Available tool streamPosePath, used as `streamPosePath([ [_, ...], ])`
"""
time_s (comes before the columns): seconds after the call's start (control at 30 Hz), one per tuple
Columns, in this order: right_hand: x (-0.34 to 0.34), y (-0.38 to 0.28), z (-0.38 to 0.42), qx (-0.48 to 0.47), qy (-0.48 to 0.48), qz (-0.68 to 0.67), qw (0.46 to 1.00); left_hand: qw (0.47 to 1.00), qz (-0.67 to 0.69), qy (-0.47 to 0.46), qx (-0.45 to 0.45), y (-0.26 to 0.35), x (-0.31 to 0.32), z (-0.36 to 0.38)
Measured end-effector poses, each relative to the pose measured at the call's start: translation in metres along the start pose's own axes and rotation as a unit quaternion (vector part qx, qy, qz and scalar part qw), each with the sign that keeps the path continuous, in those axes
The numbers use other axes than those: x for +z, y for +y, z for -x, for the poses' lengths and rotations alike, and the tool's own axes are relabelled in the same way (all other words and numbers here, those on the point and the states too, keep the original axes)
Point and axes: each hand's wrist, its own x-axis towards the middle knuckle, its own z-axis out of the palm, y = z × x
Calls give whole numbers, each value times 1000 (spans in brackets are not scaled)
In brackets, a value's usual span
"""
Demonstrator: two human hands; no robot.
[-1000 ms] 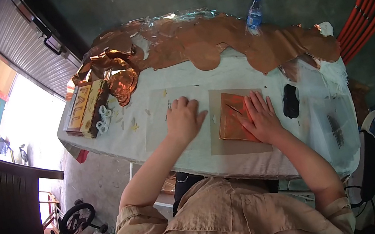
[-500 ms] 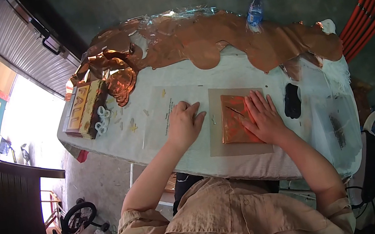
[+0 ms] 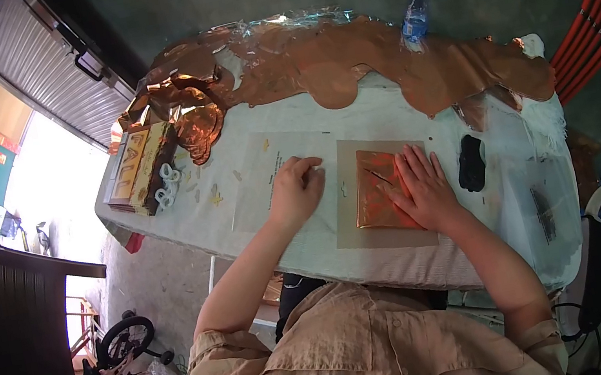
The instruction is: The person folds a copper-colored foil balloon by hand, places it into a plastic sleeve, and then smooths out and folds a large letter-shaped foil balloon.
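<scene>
My right hand (image 3: 427, 194) lies flat with its fingers spread over the right part of a shiny copper-coloured foil square (image 3: 377, 206). Beneath the foil is a larger grey-brown sheet (image 3: 348, 219), and a thin dark mark or sliver shows on the foil near my thumb. To the left, my left hand (image 3: 297, 194) rests with curled fingers on a translucent printed sheet (image 3: 248, 196). Anything inside those fingers is hidden.
Copper-coloured sheeting (image 3: 327, 64) covers the table's far side, with a water bottle (image 3: 414, 17) on it. Boxes (image 3: 143, 170) and white rings (image 3: 168, 179) stand at the left. A black object (image 3: 470, 163) lies right of my right hand.
The fingers of my left hand have curled inward from a more spread pose. My right hand stays flat on the foil square. The view has shifted slightly.
</scene>
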Motion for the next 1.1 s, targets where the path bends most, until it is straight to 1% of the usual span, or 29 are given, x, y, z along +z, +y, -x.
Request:
streamPosePath([
  [0.2,1,0,-1,3,3,-2,1000,999,-8,21,30,11,0,-1],
  [0.27,5,2,0,-2,15,-3,1000,990,-52,20,129,12,0,-3],
  [0.3,6,3,0,-6,26,-4,1000,990,-52,21,130,13,0,-3],
  [0.37,5,3,0,-5,26,-3,1000,980,-95,-24,173,16,0,0],
  [0.4,5,2,0,-4,26,-3,1000,980,-95,-23,173,17,1,1],
  [0.47,5,3,-1,-5,27,0,1000,971,-102,-40,212,21,1,2],
  [0.7,1,0,0,1,8,3,1000,974,-122,-59,181,30,-5,8],
  [0.77,0,0,0,4,8,-1,1000,986,-82,-83,120,30,-7,10],
  [0.8,0,-1,-1,5,9,-3,1000,986,-82,-85,119,31,-10,11],
  [0.87,-1,-1,0,7,7,-3,1000,979,-158,-49,120,34,-16,14],
  [0.9,-1,-1,-1,7,7,-2,1000,979,-159,-50,119,35,-19,15],
  [0.97,0,0,0,6,7,4,1000,969,-210,-124,27,37,-24,17],
  [1.1,0,-1,0,8,6,7,1000,973,-194,-119,35,30,-17,20],
])
